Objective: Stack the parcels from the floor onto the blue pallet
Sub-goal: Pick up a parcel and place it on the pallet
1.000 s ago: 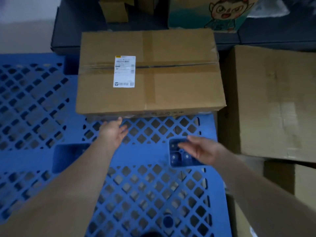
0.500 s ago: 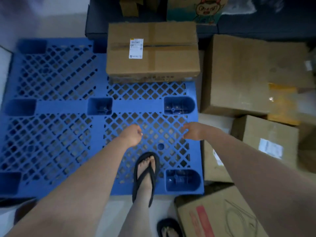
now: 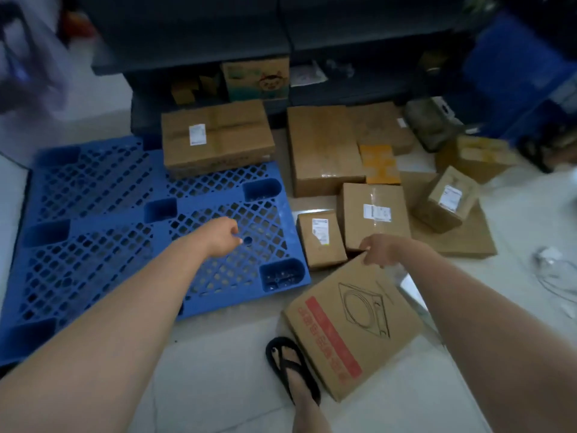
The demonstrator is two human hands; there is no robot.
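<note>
The blue pallet (image 3: 93,245) lies on the floor at the left. One taped brown parcel (image 3: 218,135) with a white label sits on its far right corner. My left hand (image 3: 223,237) hovers over the pallet's right half, fingers loosely curled and holding nothing. My right hand (image 3: 382,250) is at the far corner of a flat printed box (image 3: 352,326) with a red stripe, which lies tilted on the floor. Its fingers hang loosely curled there, and I cannot tell whether they touch the box. Beside the pallet lie a small labelled parcel (image 3: 321,239) and a medium labelled parcel (image 3: 374,210).
More parcels crowd the floor to the right: a large box (image 3: 321,148), an orange packet (image 3: 379,164), a tilted small box (image 3: 446,200) on flat cardboard (image 3: 468,242). Dark shelving (image 3: 281,42) runs along the back. My foot in a black flip-flop (image 3: 293,370) stands by the printed box. Loose cables (image 3: 555,270) lie far right.
I have stepped back off the pallet and turned right. Both hands drew away from the parcel on the pallet. My right hand has swung over to the printed box on the floor.
</note>
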